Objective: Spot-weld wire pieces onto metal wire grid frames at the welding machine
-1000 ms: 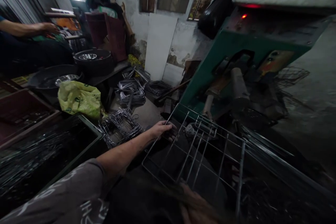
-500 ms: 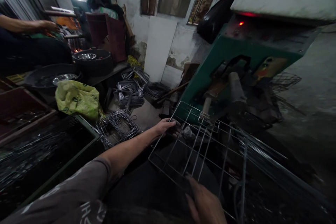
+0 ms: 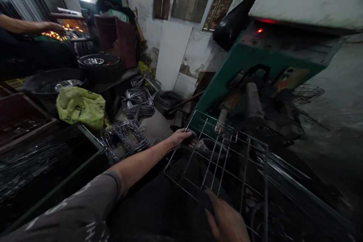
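"What's the right hand (image 3: pixel 228 217) doing, down at the rack's six o'clock?"

"Gripping, by the look of it. Thumb and fingers are about the near edge of the wire rack (image 3: pixel 266 181), though I can't see every fingertip. I'd hold it lightly there and let that hand set the tilt."

"And the left hand (image 3: pixel 183 138)?"

"At the rack's ten o'clock, thumb on top of the side wire, fingers curled in beneath. It's a closed hold, as far as I can tell. Both hands should move as one, or that big grid will twist."

"The rack's far edge is right by the metal rod (image 3: pixel 221 119), at twelve."

"Near it, yes, but from here I can't tell if they touch. Best to watch the small wire loop (image 3: pixel 236 138) on that side, in case it snags, and have the fingertips well clear of the green machine (image 3: pixel 210 94)."

"Plenty at nine o'clock from the left hand, too: a heap of wire frames (image 3: pixel 124 136), then the yellow-green bag (image 3: pixel 82 107) beyond."

"So I'd swing the rack gently, elbows in. Farther off, at ten, there are sparks by another person's hand (image 3: pixel 55 28). Better to have eyes on the rod end than over there."
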### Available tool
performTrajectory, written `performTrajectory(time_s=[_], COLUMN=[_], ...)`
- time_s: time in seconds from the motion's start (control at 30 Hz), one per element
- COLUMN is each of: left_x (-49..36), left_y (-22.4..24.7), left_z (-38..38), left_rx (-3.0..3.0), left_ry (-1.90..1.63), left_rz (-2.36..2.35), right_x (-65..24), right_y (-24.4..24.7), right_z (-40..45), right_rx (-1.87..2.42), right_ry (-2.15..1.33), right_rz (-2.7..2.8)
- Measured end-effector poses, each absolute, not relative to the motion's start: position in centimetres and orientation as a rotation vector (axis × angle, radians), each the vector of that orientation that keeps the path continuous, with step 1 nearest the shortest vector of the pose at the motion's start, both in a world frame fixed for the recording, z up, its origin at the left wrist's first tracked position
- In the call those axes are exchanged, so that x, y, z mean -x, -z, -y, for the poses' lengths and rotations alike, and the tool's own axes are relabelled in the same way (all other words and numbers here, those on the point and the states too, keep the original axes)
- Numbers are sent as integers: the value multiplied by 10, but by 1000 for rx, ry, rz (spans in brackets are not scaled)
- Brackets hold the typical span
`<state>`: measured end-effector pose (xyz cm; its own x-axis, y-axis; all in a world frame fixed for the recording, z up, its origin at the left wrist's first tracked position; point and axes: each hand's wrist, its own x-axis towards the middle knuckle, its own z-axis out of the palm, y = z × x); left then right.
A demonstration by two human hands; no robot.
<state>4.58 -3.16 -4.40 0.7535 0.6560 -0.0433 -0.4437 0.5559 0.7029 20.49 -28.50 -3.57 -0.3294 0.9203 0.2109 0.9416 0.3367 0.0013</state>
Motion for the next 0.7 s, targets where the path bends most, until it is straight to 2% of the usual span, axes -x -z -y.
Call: performTrajectory(time_s=[0.53, 0.7], left_x=[-48, -50], left_y=[38, 34], left_z=[34, 34], left_rx=[-699, -694], left_ry=[-684, -731], left_rz=[-347, -360], right_x=[-209, -217], right_y=[43, 24], right_z=[287, 280], right_rx=[1749, 1756], right_ry=[53, 117], right_rz=[2259, 2301])
